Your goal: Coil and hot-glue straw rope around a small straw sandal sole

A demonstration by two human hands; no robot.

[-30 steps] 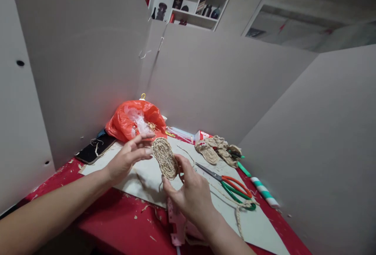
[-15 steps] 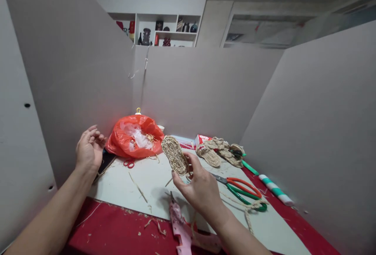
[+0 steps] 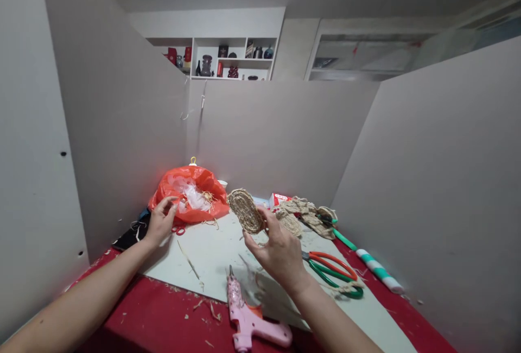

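Note:
A woven straw sole (image 3: 245,211) is gripped at its lower right edge by my right hand (image 3: 279,247), above the white board (image 3: 211,266). My left hand (image 3: 161,224) is empty with its fingers apart, in front of the red plastic bag (image 3: 165,182). Below my right hand a pink glue gun (image 3: 244,315) lies at the board's front edge, its nozzle pointing away. Scissors with orange and green handles (image 3: 331,269) lie to the right, beside a braided straw cord (image 3: 344,288).
More woven straw pieces (image 3: 313,217) lie at the back right near a red and white box (image 3: 279,199). Small red scissors (image 3: 178,230) are by the bag. A green-striped roll (image 3: 380,271) lies along the right. Grey panels surround the table.
My left hand has moved right and inward, toward the front of the red bag. My right hand still holds the sole, slightly shifted. The view has tilted up a little.

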